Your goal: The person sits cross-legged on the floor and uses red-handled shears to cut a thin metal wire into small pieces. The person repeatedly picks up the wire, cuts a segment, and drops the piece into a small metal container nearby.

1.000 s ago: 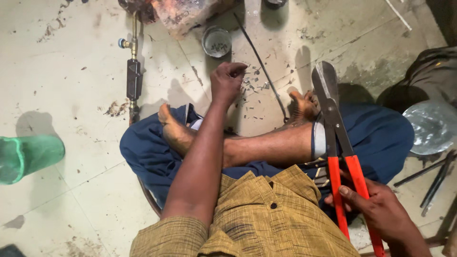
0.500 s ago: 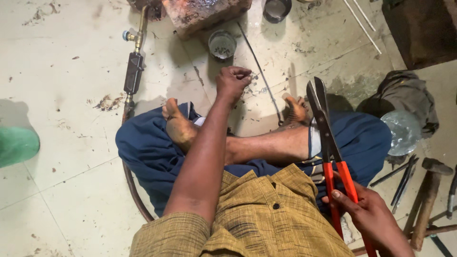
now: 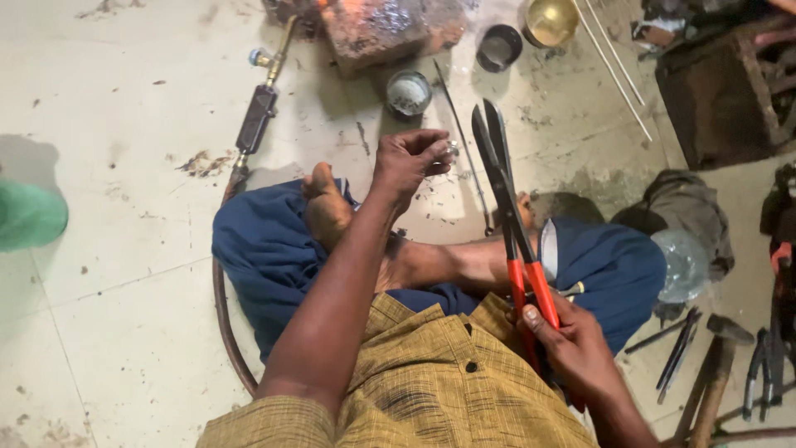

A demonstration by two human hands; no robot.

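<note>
Raised now, right hand (image 3: 572, 344) grips snips (image 3: 510, 224); left hand (image 3: 410, 158) perhaps pinches wire.

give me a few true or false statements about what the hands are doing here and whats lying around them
1. The right hand grips red-handled metal shears. True.
2. The left hand lies flat on the floor. False: it is raised, pinching a small metal piece in its fingertips.
3. A gas torch lies on the floor to the left. True.
4. The shears' blades point toward the person's body. False: they point away, toward the brick.
</note>
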